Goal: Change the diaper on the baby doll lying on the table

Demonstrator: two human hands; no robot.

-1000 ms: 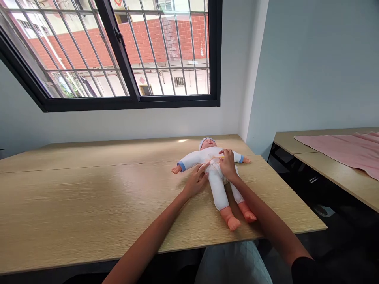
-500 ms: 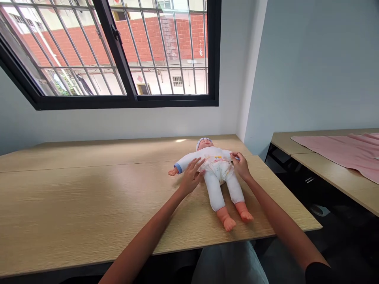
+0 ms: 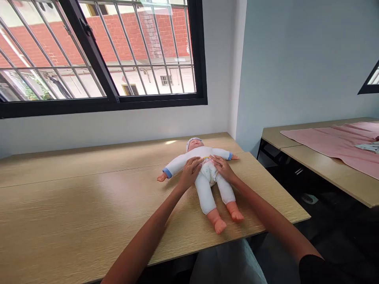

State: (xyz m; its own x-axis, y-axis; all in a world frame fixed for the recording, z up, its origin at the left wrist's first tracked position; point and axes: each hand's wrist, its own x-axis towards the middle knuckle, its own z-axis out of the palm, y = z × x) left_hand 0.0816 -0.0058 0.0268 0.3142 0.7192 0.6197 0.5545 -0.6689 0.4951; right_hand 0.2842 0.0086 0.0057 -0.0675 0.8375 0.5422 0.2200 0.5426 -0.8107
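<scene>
A baby doll (image 3: 205, 198) in a white suit with blue cuffs lies on its back, head toward the window wall. Round its hips is a white diaper (image 3: 210, 174) with a coloured print at the waist. My left hand (image 3: 191, 172) rests on the left side of the diaper's waist, fingers stretched out and flat. On the opposite side, my right hand (image 3: 224, 169) lies over the waist, its fingers likewise extended toward the middle. Both hands touch the doll; whether the fingertips grip the diaper's edge is hidden.
The doll lies on a wooden table (image 3: 97, 213), close to its right edge. Across a gap to the right, a second table (image 3: 319, 161) carries a pink cloth (image 3: 328, 142) with a folded printed item (image 3: 368, 147) on it. A barred window (image 3: 142, 51) is ahead.
My right hand has moved inward from the doll's side onto the diaper's waist, and my left hand has flattened against it. The view has turned to the right.
</scene>
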